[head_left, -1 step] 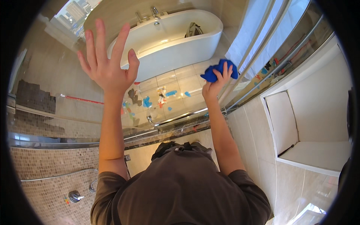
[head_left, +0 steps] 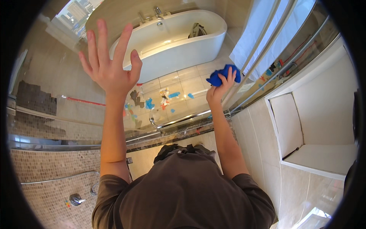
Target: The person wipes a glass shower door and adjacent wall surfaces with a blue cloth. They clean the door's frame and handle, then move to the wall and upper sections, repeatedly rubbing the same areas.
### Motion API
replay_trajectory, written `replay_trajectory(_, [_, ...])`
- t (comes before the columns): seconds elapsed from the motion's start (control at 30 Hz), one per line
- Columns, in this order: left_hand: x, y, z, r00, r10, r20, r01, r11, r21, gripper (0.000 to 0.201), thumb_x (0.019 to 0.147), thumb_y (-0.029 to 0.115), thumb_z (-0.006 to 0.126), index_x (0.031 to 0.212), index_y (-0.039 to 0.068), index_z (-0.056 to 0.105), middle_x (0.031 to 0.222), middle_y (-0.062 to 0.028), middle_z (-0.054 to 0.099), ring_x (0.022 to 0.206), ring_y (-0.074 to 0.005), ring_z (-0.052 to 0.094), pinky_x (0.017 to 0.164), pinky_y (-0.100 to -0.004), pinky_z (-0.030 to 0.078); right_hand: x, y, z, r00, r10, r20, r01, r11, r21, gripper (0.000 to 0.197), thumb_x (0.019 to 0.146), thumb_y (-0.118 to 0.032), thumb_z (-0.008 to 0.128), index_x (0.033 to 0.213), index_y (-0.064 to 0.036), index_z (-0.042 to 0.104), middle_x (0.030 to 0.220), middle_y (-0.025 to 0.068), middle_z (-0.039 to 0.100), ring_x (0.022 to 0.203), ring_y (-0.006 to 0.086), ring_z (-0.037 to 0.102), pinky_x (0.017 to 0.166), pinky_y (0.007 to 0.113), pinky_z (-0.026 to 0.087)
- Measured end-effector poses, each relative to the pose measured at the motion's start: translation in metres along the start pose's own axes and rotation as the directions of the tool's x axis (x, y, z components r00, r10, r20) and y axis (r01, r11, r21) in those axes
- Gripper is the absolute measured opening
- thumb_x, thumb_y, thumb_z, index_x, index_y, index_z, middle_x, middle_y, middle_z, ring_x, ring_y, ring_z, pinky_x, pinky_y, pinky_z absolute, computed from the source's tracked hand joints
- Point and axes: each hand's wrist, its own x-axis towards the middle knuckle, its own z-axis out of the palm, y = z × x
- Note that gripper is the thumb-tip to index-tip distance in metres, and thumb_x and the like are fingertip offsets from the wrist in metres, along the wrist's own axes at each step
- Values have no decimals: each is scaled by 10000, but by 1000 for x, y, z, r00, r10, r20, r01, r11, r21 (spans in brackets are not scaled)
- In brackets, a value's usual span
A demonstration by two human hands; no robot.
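Observation:
My left hand (head_left: 111, 72) is raised with its fingers spread wide, palm forward and apparently flat against the clear glass panel (head_left: 82, 131); it holds nothing. My right hand (head_left: 220, 88) holds a bunched blue cloth (head_left: 214, 79) under its fingers, up at the glass beside the upright metal edge of the shower enclosure. Part of the cloth is hidden behind the fingers. Whether it touches the glass all over, I cannot tell.
Beyond the glass stands a white bathtub (head_left: 175, 53) with a dark bag (head_left: 197, 30) in it. A chrome handle bar (head_left: 183, 119) crosses the glass low in the middle. A recessed wall niche (head_left: 324, 110) is at right, a shower valve (head_left: 76, 199) at lower left.
My right hand and the blue cloth have shifted slightly down toward me. My left hand stays in place.

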Motion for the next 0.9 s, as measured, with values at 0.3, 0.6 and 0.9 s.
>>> replay_trajectory(0.3, [-1,0,-1,1000,13,27,-14,1000,19,449,765,334,560,1200,336,675,1400,-68,523,1313,-266,446,1130,-456,163,-125,47,2,225,971,-76,-905,237,355,499,906,-69,439,1393,-40,328,1330,138,460,1140,247,482,1004,357,366])
replay_trajectory(0.6, [1,2,-7,995,8,95,-11,1000,22,457,764,323,594,1213,287,672,1446,-94,469,1351,-298,398,1112,-512,185,59,-64,17,961,189,-200,-136,958,252,303,867,1,374,1160,-3,452,1497,212,315,1419,453,141,1122,554,121])
replay_trajectory(0.9, [0,1,-8,998,20,67,-21,1000,16,471,742,304,604,1207,329,671,1401,-75,516,1299,-271,450,1108,-486,196,39,-47,21,955,-286,82,286,958,11,269,696,-27,499,911,-104,641,1397,151,475,1358,471,265,1092,690,111])
